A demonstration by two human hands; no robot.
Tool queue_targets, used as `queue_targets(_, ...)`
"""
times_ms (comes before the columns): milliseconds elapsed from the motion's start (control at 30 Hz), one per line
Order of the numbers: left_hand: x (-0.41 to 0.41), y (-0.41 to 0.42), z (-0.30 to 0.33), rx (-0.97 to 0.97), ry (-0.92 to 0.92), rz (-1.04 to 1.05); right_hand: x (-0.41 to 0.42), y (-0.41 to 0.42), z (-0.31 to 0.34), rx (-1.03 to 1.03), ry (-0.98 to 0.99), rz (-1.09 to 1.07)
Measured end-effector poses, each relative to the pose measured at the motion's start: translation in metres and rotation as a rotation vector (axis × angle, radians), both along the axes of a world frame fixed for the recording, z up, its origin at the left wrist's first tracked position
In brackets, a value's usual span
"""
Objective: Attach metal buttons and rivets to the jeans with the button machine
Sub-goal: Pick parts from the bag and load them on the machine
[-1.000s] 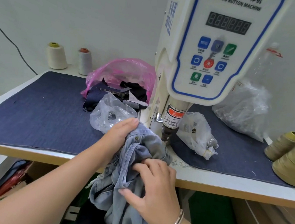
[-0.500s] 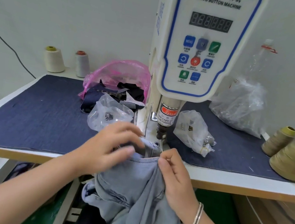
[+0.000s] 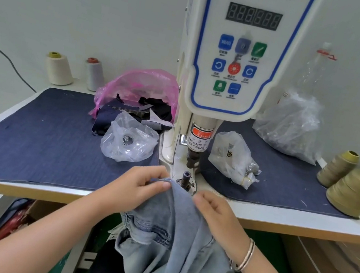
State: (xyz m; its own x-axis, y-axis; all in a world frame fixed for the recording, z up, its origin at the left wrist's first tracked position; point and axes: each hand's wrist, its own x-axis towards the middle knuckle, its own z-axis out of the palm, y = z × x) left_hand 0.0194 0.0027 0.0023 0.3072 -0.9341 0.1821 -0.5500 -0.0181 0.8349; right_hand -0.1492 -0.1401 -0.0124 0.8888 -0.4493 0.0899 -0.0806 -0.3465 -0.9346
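A: Which step is this, would you say?

B: Positioning, as I judge it. Going from the left: the left hand point(image 3: 137, 188) pinches the top hem of the jeans point(image 3: 174, 235) between thumb and curled fingers, right at the counter's point(image 3: 278, 217) front edge. The cloth bunches over that edge and hangs down below it, toward the person's lap.

A: And the machine?

B: The button machine point(image 3: 239, 52) stands at the middle of the counter. Its punch point(image 3: 192, 160) is raised, and the lower die point(image 3: 186, 177) pokes up just beyond the hem, uncovered. The fabric touches the base near it but does not sit over it yet.

A: The other hand?

B: The right hand point(image 3: 216, 213) grips the jeans too, fingers curled into the denim just right of the die, a bangle point(image 3: 246, 256) on the wrist.

A: So nothing is pressed?

B: I see no button on this stretch of hem. I cannot tell whether a button part sits loaded on the die.

A: What does the next move ask for?

B: Both hands should slide the hem forward and flat over the die, with the spot for the button centred beneath the punch, and the fingers kept off to the sides. The warning label point(image 3: 199, 136) says as much. The small bag of metal parts point(image 3: 233, 157) lies near, on the right of the machine.
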Motion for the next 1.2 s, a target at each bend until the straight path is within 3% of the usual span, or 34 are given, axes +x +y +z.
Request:
queue_targets(167,0.006,-0.009,-0.001,0.079,0.282,0.008,0.010,-0.012,0.002,0.222,-0.170,-0.132)
queue_targets(367,0.011,-0.018,-0.004,0.035,0.444,0.036,0.030,-0.020,-0.007,0.453,-0.190,-0.257)
queue_targets(1200,0.012,-0.033,-0.022,-0.096,0.425,0.038,0.033,-0.026,-0.019,0.498,-0.207,-0.285)
